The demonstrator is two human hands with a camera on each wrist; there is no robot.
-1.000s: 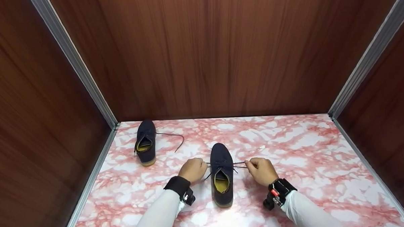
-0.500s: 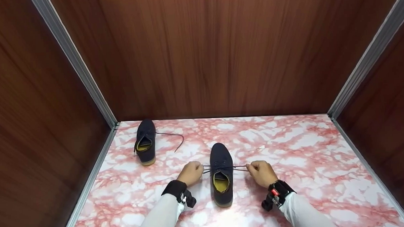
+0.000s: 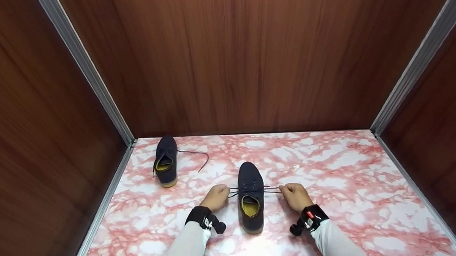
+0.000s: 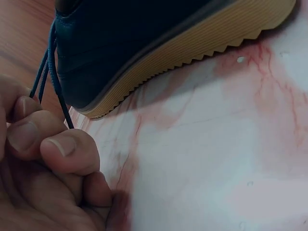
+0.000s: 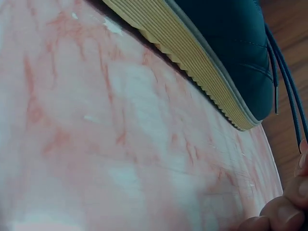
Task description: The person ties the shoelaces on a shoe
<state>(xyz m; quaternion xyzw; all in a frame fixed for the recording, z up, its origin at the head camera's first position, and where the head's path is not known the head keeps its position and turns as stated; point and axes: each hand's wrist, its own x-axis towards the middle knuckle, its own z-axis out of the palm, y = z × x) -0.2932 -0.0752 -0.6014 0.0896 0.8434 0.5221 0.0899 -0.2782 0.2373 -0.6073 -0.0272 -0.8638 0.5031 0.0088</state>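
Note:
A dark navy shoe (image 3: 249, 174) with a yellow lining and tan ridged sole stands on the table between the hands, toe pointing away. On its left side my left hand (image 3: 216, 196), fingers curled, grips a doubled shoelace (image 4: 44, 72) drawn out sideways. To the right, my right hand (image 3: 296, 195) pinches another doubled length of shoelace (image 5: 288, 86) between thumb and fingers. Both lengths run nearly straight out from the lacing over the tongue. A loose lace tip hangs beside the shoe in the right wrist view.
A matching navy shoe (image 3: 165, 160) stands at the back left, one lace (image 3: 198, 152) trailing to its right on the table. Dark wood panels (image 3: 226, 67) with grey metal corner strips enclose the red-and-white marbled table (image 3: 347, 169) at the back and both sides.
The hands have shifted slightly toward the body and the laces have been drawn tighter across the shoe. Lace ends that slanted down beside the shoe now lie closer to the lacing line.

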